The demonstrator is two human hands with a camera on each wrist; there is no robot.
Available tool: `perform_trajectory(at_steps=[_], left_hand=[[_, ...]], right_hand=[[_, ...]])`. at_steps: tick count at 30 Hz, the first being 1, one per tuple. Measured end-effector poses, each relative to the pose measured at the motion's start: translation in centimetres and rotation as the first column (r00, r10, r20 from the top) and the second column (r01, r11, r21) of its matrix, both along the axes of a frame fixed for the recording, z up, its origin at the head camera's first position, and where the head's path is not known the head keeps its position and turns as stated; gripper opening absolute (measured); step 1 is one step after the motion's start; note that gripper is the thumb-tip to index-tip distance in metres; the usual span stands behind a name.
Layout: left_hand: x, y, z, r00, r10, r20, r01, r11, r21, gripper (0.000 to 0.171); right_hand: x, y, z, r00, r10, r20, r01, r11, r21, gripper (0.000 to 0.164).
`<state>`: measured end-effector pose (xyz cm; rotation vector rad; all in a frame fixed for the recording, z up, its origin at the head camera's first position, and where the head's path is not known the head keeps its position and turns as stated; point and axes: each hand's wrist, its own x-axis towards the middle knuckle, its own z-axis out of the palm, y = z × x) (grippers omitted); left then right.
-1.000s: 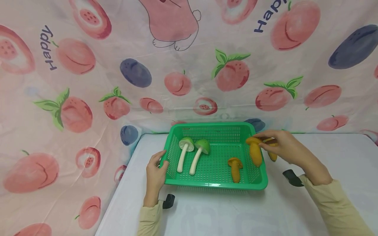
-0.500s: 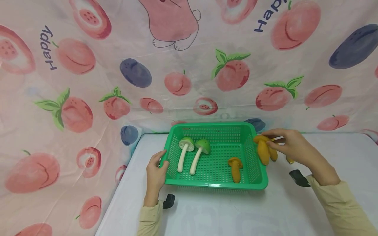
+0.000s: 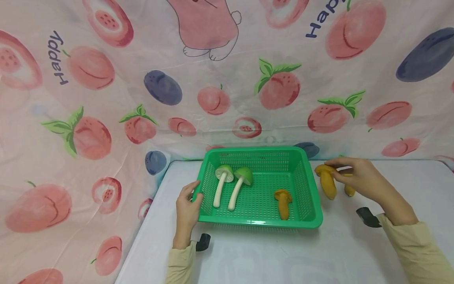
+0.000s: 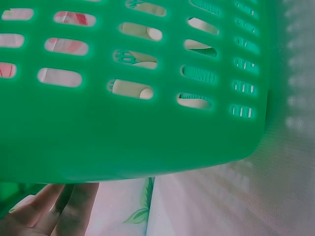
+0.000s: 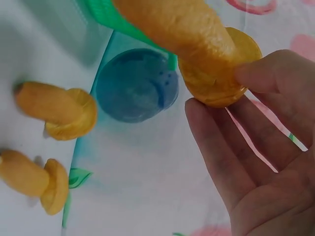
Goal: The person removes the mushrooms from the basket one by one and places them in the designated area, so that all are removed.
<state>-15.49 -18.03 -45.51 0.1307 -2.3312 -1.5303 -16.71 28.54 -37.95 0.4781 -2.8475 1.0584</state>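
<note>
A yellow-orange model mushroom (image 3: 327, 184) hangs by its cap from my right hand (image 3: 363, 179), just outside the basket's right wall. In the right wrist view the thumb and fingertips pinch the cap of this mushroom (image 5: 179, 29). My left hand (image 3: 188, 205) holds the left rim of the green plastic basket (image 3: 255, 223); the left wrist view shows fingers (image 4: 76, 209) beyond the basket's edge. Inside the basket lie two green-capped mushrooms with white stems, one (image 3: 220, 189) beside the other (image 3: 237, 193), and one yellow mushroom (image 3: 283, 205) on the right.
Two more yellow mushrooms, one (image 5: 59, 110) near the other (image 5: 32, 179), lie on the white table (image 3: 262, 256); the right hand partly covers them in the head view. A fruit-printed cloth (image 3: 220, 71) stands behind the basket and along the left.
My right hand has carried the yellow mushroom rightward, from over the basket's right rim to outside it. The left hand and basket stay in place.
</note>
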Motion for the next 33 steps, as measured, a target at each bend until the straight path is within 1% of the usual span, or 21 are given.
perform_trajectory(at_steps=[3,8,17,21,25,33], left_hand=[[0.0,0.0,0.1,1.0,0.0,0.001,0.0,1.0,0.003,0.043],[0.0,0.0,0.1,1.0,0.0,0.009,0.0,1.0,0.001,0.043],[0.1,0.0,0.0,1.0,0.003,0.004,-0.003,1.0,-0.008,0.043],[0.1,-0.1,-0.1,1.0,-0.001,0.002,0.001,1.0,-0.014,0.043],[0.0,-0.1,-0.1,1.0,-0.005,-0.003,0.005,1.0,-0.006,0.042],[0.1,0.0,0.0,1.0,-0.007,-0.004,0.007,1.0,-0.004,0.042]], right_hand=[[0.0,0.8,-0.4,1.0,-0.008,0.009,0.008,1.0,0.0,0.033],[0.0,1.8,-1.1,1.0,-0.023,-0.008,0.023,1.0,0.013,0.034],[-0.3,3.3,-2.1,0.995,-0.039,-0.097,0.043,0.998,0.043,0.032],[-0.5,3.8,-2.5,0.995,-0.043,-0.093,0.048,0.997,0.057,0.032],[-0.7,4.6,-2.9,0.996,-0.055,-0.071,0.06,0.996,0.067,0.034],[-1.0,6.1,-3.6,0.991,-0.088,-0.104,0.098,0.991,0.09,0.034]])
